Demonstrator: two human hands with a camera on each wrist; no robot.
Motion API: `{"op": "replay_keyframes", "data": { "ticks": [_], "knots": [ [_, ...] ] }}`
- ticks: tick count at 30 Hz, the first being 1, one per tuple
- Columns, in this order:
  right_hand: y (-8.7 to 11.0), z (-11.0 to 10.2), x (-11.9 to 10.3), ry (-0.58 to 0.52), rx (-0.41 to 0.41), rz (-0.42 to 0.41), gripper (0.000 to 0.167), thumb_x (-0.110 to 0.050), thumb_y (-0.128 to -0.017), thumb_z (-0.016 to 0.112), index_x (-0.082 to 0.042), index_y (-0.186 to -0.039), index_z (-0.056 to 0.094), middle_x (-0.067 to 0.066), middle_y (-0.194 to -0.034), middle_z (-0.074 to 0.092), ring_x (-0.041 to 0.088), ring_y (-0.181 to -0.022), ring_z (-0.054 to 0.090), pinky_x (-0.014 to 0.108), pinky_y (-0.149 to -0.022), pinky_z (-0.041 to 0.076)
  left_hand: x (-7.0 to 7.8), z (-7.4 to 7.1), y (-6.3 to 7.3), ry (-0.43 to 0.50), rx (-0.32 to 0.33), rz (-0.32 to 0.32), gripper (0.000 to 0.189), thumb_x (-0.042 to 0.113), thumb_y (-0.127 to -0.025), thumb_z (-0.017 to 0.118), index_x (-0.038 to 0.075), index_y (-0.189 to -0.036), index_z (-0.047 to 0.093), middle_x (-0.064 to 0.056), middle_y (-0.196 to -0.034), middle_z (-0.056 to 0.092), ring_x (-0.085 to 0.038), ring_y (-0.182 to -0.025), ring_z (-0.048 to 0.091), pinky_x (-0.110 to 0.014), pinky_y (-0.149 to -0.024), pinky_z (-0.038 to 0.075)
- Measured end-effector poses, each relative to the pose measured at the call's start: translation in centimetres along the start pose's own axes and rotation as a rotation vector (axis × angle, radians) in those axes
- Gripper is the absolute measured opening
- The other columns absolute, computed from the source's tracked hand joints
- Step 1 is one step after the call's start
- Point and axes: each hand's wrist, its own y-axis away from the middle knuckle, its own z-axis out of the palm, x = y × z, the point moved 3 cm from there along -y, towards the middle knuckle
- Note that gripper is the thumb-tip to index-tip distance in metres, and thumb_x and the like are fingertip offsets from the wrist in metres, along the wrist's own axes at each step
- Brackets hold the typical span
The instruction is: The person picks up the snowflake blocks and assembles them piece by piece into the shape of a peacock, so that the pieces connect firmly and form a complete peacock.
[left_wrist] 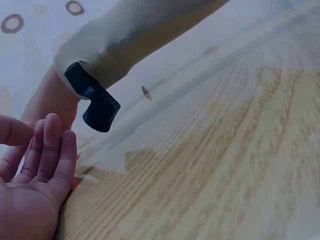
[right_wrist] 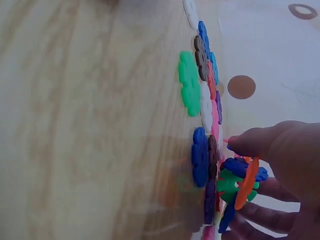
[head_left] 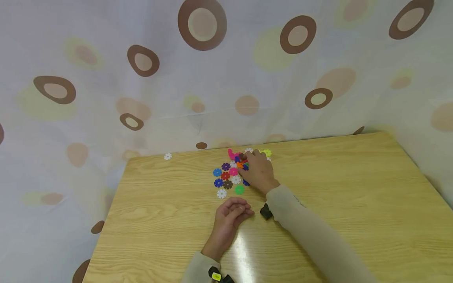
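Note:
My right hand (head_left: 260, 169) reaches into a pile of colourful plastic snowflake discs near the table's back edge. In the right wrist view, its thumb (right_wrist: 250, 144) and fingers (right_wrist: 267, 217) curl round a cluster of interlocked discs. An orange disc (right_wrist: 246, 184) stands on edge there, against a blue disc (right_wrist: 240, 167) and a green disc (right_wrist: 227, 185). The palm side of the fingers is partly hidden behind the cluster. My left hand (head_left: 231, 214) rests nearer on the table, palm turned inward, fingers loosely bent and holding nothing. Its relaxed fingers (left_wrist: 50, 145) also show in the left wrist view.
Left of the pile, loose discs lie flat, among them a white disc (head_left: 221, 193), a lime green disc (head_left: 239, 190) and a light blue disc (head_left: 217, 172). One white disc (head_left: 168, 156) lies apart at the back left. A patterned curtain (head_left: 226, 86) hangs behind the wooden table (head_left: 159, 220).

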Motion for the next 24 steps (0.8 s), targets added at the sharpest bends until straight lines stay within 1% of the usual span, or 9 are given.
{"op": "replay_keyframes", "data": {
  "ticks": [3,5,7,9,12,15,18,21,24],
  "knots": [
    [0.5,-0.1,0.1,-0.039,0.006,-0.017,0.038,-0.035,-0.099,0.081,-0.008,-0.125,0.072,0.016,-0.128,0.068,0.036,-0.117,0.064,0.052,-0.097,0.062,0.3,0.1,0.1,0.029,0.021,-0.02,0.021,0.0,-0.108,0.056,0.016,-0.112,0.069,0.004,-0.105,0.077,-0.011,-0.098,0.077,-0.031,-0.1,0.065],
    [1.2,-0.2,0.2,-0.076,0.006,-0.041,0.037,-0.033,-0.098,0.082,-0.008,-0.122,0.073,0.015,-0.126,0.069,0.035,-0.114,0.066,0.051,-0.097,0.062,0.7,0.2,0.0,0.045,0.051,-0.033,0.02,0.002,-0.109,0.055,0.015,-0.112,0.07,0.003,-0.105,0.076,-0.012,-0.097,0.076,-0.032,-0.099,0.066],
    [2.1,-0.5,0.3,-0.121,0.006,-0.07,0.035,-0.031,-0.097,0.083,-0.008,-0.121,0.073,0.014,-0.127,0.068,0.033,-0.112,0.067,0.05,-0.097,0.062,1.1,0.2,-0.3,0.038,0.092,-0.042,0.016,0.006,-0.111,0.054,0.012,-0.116,0.069,0.002,-0.107,0.075,-0.013,-0.096,0.076,-0.033,-0.096,0.066],
    [3.1,-0.8,0.4,-0.163,0.018,-0.111,0.033,-0.028,-0.096,0.084,-0.007,-0.119,0.073,0.013,-0.126,0.068,0.031,-0.109,0.066,0.049,-0.097,0.061,1.7,0.3,-0.7,0.001,0.139,-0.042,0.016,0.012,-0.113,0.054,0.006,-0.121,0.067,0.0,-0.109,0.074,-0.013,-0.095,0.075,-0.032,-0.093,0.067],
    [5.0,-1.4,0.3,-0.175,0.049,-0.202,0.028,-0.022,-0.094,0.086,-0.008,-0.115,0.073,0.009,-0.123,0.068,0.027,-0.108,0.065,0.047,-0.096,0.061,2.3,0.5,-1.5,-0.091,0.192,-0.036,0.024,0.018,-0.115,0.055,-0.002,-0.126,0.063,-0.002,-0.111,0.073,-0.014,-0.094,0.074,-0.029,-0.087,0.067],
    [6.8,-2.2,-0.3,-0.09,0.12,-0.35,0.027,-0.017,-0.092,0.088,-0.008,-0.113,0.075,0.008,-0.121,0.069,0.026,-0.11,0.065,0.045,-0.098,0.062,2.6,0.9,-1.9,-0.194,0.224,-0.011,0.026,0.018,-0.114,0.059,-0.006,-0.123,0.064,-0.003,-0.107,0.074,-0.014,-0.093,0.073,-0.027,-0.083,0.066],
    [8.3,-3.0,-0.9,0.032,0.218,-0.504,0.029,-0.016,-0.087,0.093,-0.008,-0.111,0.078,0.009,-0.118,0.071,0.028,-0.109,0.066,0.045,-0.097,0.062,2.5,1.3,-1.8,-0.248,0.244,0.011,0.023,0.016,-0.112,0.062,-0.006,-0.116,0.065,-0.003,-0.103,0.077,-0.014,-0.092,0.074,-0.026,-0.083,0.066],
    [9.4,-3.2,-1.1,0.158,0.296,-0.602,0.03,-0.02,-0.085,0.095,-0.012,-0.11,0.08,0.007,-0.117,0.072,0.027,-0.108,0.065,0.042,-0.09,0.061,2.0,1.4,-1.3,-0.235,0.281,0.009,0.02,0.013,-0.11,0.064,-0.007,-0.115,0.067,-0.004,-0.1,0.078,-0.013,-0.089,0.075,-0.027,-0.084,0.066],
    [10.4,-3.1,-0.9,0.247,0.34,-0.661,0.029,-0.023,-0.085,0.095,-0.016,-0.109,0.081,0.005,-0.116,0.073,0.025,-0.108,0.063,0.039,-0.083,0.058,1.3,1.4,-0.7,-0.216,0.308,0.005,0.021,0.01,-0.108,0.067,-0.009,-0.116,0.069,-0.003,-0.098,0.079,-0.012,-0.087,0.076,-0.026,-0.085,0.066]
  ]
}}
